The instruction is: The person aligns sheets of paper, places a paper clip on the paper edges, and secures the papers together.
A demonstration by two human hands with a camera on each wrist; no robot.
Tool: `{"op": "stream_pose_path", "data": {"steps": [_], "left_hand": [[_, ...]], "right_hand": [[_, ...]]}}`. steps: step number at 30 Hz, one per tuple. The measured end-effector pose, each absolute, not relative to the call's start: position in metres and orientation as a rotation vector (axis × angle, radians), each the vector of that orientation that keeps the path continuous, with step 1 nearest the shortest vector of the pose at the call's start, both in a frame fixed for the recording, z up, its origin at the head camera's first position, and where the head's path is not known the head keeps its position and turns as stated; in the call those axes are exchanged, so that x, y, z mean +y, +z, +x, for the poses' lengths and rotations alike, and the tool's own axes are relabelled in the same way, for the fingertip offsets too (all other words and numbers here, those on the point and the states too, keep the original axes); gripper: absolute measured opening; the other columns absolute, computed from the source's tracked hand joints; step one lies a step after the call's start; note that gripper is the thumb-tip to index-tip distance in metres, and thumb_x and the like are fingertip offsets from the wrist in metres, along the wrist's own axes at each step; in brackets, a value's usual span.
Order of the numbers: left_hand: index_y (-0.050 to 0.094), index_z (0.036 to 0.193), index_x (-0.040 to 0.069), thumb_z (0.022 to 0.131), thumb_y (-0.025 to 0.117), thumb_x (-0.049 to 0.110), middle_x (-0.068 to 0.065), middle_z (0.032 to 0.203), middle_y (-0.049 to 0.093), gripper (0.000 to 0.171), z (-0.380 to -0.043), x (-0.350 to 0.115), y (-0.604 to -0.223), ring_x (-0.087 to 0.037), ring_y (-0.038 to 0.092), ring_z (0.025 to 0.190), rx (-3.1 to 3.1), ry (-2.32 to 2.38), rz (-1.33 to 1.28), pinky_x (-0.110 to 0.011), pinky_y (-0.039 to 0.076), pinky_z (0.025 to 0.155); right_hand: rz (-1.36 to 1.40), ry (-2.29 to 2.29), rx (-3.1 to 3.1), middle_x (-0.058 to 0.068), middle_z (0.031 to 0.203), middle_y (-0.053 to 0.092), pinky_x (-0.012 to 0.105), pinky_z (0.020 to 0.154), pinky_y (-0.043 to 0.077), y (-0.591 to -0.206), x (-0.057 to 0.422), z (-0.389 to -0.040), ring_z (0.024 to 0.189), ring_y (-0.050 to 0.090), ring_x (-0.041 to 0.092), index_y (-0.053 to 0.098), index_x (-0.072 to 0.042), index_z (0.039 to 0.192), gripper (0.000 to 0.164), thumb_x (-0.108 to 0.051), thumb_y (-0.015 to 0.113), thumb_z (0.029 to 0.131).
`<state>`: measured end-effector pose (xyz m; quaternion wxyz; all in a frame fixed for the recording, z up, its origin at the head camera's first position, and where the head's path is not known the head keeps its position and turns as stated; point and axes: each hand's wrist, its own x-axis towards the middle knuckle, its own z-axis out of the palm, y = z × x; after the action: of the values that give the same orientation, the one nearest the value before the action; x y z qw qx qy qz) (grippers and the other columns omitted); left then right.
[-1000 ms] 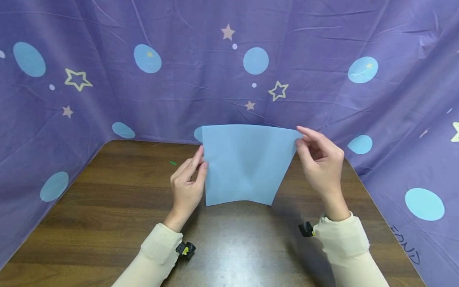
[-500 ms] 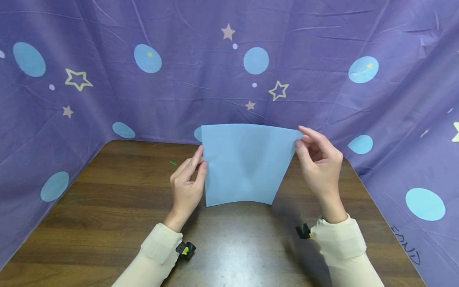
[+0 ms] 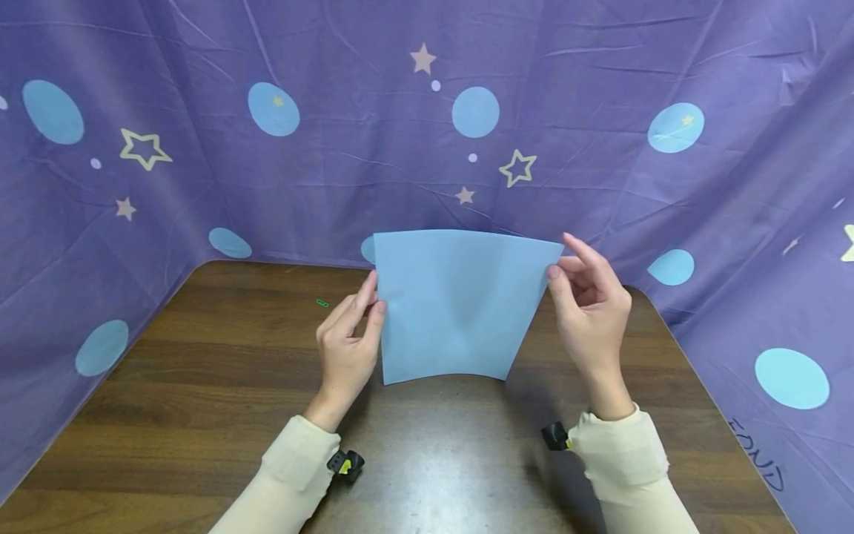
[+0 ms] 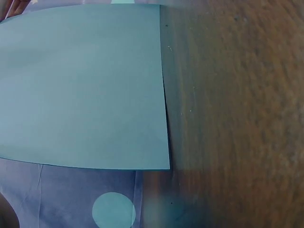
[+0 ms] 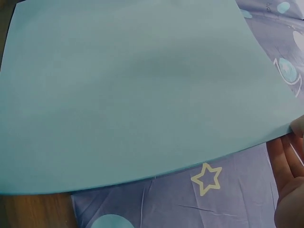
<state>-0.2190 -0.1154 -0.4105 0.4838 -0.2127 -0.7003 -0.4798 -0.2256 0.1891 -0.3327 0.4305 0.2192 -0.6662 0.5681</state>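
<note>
A sheet of light blue paper (image 3: 460, 304) stands upright and slightly bowed between the two hands, its lower edge close over the table. My left hand (image 3: 350, 341) pinches its left edge between thumb and fingers. On the other side, my right hand (image 3: 594, 311) pinches the right edge a little below the top corner, thumb in front and index finger extended up by the corner. The paper (image 4: 85, 90) fills much of the left wrist view. In the right wrist view, fingertips (image 5: 297, 126) meet the paper's edge at the far right.
Behind the paper on the left, a small green paper clip (image 3: 322, 302) lies on the brown wooden table (image 3: 200, 393). A purple curtain (image 3: 347, 148) with stars and blue dots encloses the back and sides. Each wrist carries a small black camera (image 3: 345, 465).
My right hand has shifted slightly left and down along the paper's right edge, its index finger lifting off the corner. The left hand and the paper have hardly moved.
</note>
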Motion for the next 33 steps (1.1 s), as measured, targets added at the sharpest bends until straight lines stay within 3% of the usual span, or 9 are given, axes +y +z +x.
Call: {"op": "stream_pose_path", "data": {"steps": [6,11,23,29,33], "left_hand": [[0.068,0.142,0.007,0.097,0.072,-0.005,-0.015,0.099,0.078,0.046,-0.219,-0.115,-0.41,-0.026,0.072,0.088,-1.71,-1.172,-0.517,-0.016,0.055,0.084],[0.068,0.142,0.007,0.097,0.072,-0.005,-0.015,0.1,0.078,0.046,-0.219,-0.115,-0.411,-0.025,0.073,0.089,-1.712,-1.168,-0.517,-0.016,0.055,0.084],[0.069,0.141,0.007,0.097,0.072,-0.004,-0.015,0.099,0.078,0.046,-0.219,-0.115,-0.41,-0.026,0.073,0.09,-1.708,-1.156,-0.514,-0.017,0.055,0.084],[0.069,0.141,0.007,0.097,0.072,-0.004,-0.015,0.099,0.078,0.046,-0.219,-0.115,-0.411,-0.025,0.073,0.09,-1.706,-1.153,-0.514,-0.019,0.055,0.082],[0.069,0.14,0.007,0.097,0.072,-0.004,-0.015,0.098,0.078,0.045,-0.219,-0.115,-0.41,-0.026,0.073,0.089,-1.703,-1.151,-0.516,-0.018,0.055,0.083]], "right_hand": [[0.499,1.46,-1.584,0.007,0.094,0.076,0.015,0.063,0.053,-0.341,0.183,-0.225,0.069,0.066,0.006,0.073,0.003,0.129,0.035,0.005,0.075,0.094],[0.486,1.469,-1.551,0.0,0.098,0.077,0.016,0.067,0.054,-0.348,0.178,-0.224,0.075,0.069,0.006,0.071,0.004,0.131,0.039,0.01,0.073,0.093],[0.491,1.316,-1.567,0.011,0.089,0.074,0.013,0.057,0.044,-0.356,0.172,-0.225,0.063,0.055,0.002,0.071,0.002,0.132,0.042,0.012,0.071,0.092],[0.452,1.315,-1.506,0.021,0.091,0.075,0.013,0.059,0.046,-0.36,0.167,-0.227,0.064,0.058,0.001,0.072,0.004,0.128,0.037,0.011,0.073,0.091],[0.42,1.334,-1.469,0.018,0.092,0.077,0.014,0.06,0.048,-0.361,0.164,-0.229,0.066,0.062,0.001,0.073,0.005,0.126,0.035,0.01,0.075,0.091]]}}
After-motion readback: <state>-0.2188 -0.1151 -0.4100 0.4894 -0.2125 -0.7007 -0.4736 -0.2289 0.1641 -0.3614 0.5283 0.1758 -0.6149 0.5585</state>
